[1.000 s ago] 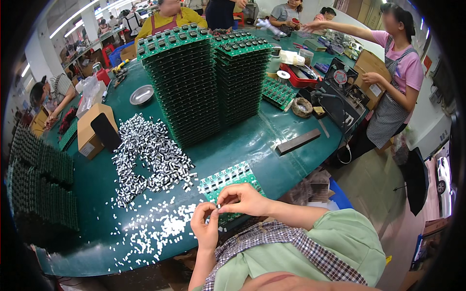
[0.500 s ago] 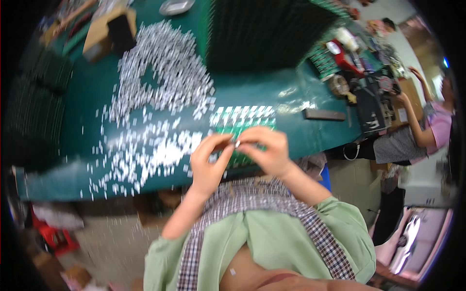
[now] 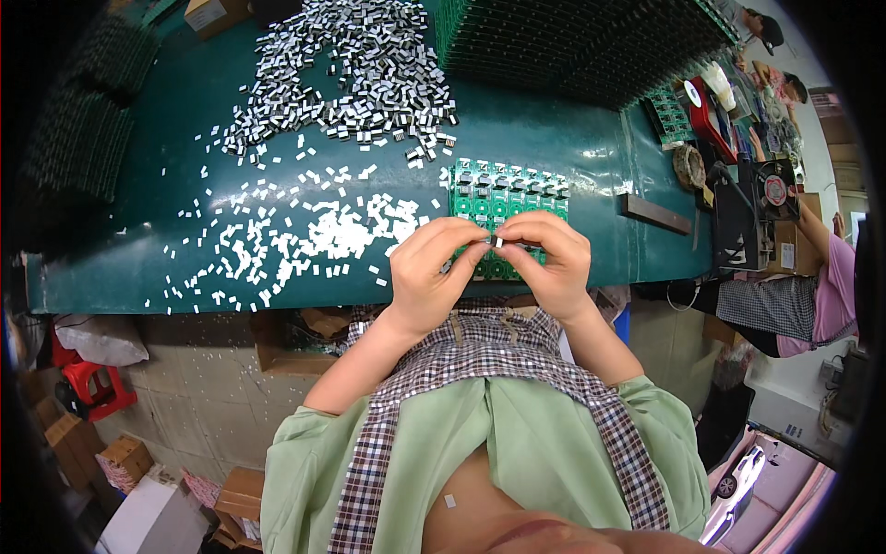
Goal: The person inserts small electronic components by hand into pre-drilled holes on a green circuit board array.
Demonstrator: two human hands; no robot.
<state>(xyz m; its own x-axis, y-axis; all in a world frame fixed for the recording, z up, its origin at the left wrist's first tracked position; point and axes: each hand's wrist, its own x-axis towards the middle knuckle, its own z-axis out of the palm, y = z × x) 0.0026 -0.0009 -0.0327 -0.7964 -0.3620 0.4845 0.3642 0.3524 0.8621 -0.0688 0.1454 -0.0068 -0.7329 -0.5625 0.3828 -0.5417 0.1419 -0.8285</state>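
Under my left grip and right grip I see the green circuit board; the right pinches a small black-and-white block, the left, nearly closed beside it, has a hold I can't tell.

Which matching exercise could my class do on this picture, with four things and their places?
Things
1. circuit board
2. dark bar
3. loose white pieces
4. red stool

Places
A. on the table, right of the board
B. lower left, off the table
C. partly hidden by the left hand and right hand
D. scattered left of the board

Pairs: 1-C, 2-A, 3-D, 4-B
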